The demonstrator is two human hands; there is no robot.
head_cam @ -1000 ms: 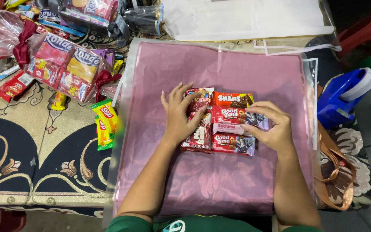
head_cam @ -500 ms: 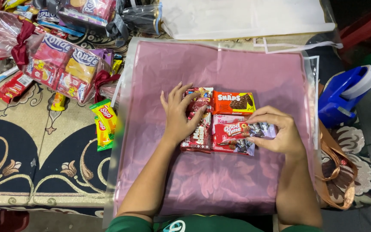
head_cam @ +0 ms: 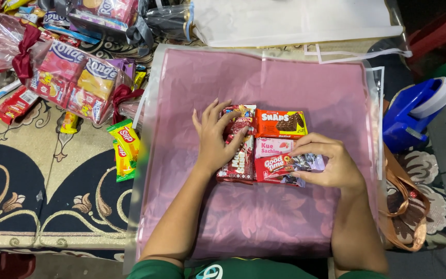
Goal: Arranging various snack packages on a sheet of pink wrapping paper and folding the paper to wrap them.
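Note:
A pink translucent wrapping sheet (head_cam: 264, 88) lies spread over a patterned carpet. At its middle sits a tight cluster of snack packs: an orange-red wafer pack (head_cam: 281, 123), a pink pack (head_cam: 273, 146), a red cookie pack (head_cam: 280, 166) and dark red packs (head_cam: 239, 161) on the left. My left hand (head_cam: 215, 138) lies flat on the dark red packs, fingers spread. My right hand (head_cam: 330, 164) grips the right end of the red cookie pack, pressing it against the cluster.
Ribbon-tied snack bundles (head_cam: 73, 77) and loose packs lie on the carpet at the left, with yellow packets (head_cam: 124, 149) beside the sheet's edge. A blue tape dispenser (head_cam: 414, 111) and a brown bag (head_cam: 406, 206) sit at the right. White sheets (head_cam: 290, 20) lie behind.
My right hand has slid the red cookie pack down toward me, uncovering a pink pack under the orange-red one. My left hand has stayed on the dark red packs.

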